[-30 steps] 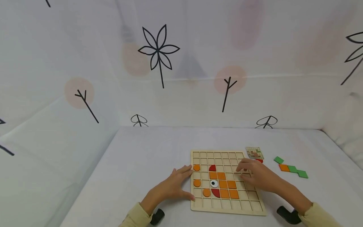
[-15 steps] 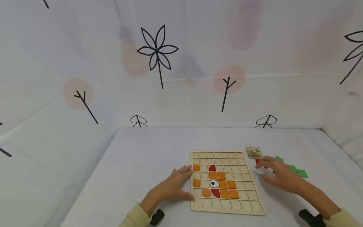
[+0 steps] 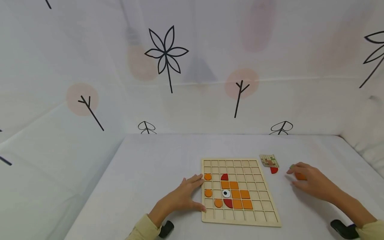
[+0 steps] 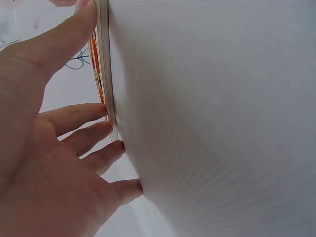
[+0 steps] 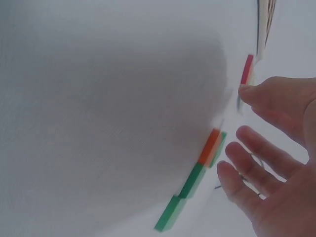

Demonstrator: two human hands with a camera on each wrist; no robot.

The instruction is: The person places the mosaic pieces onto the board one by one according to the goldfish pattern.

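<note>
Holding nothing in the right hand, with a wide gap between thumb and fingers. Hovering near an orange flat tile, seen past the fingers in the head view, with green flat tiles close by in the right wrist view; cannot tell whether any fingertip touches these. Resting the spread fingers of the left hand against the left edge of a pale wooden board with a square grid, without pinching any piece. Bearing, on that board, three orange discs toward the left, six orange square tiles in stepped pairs, a white round piece with a black dot just left of the middle pair, and two red quarter-circle pieces, one above the upper pair and one left of the lower. Showing, beside the board's far right corner, a small printed card with a gridded picture, and just in front a loose red quarter-circle piece, all on a white worktop before a white backdrop with black plant drawings.
</note>
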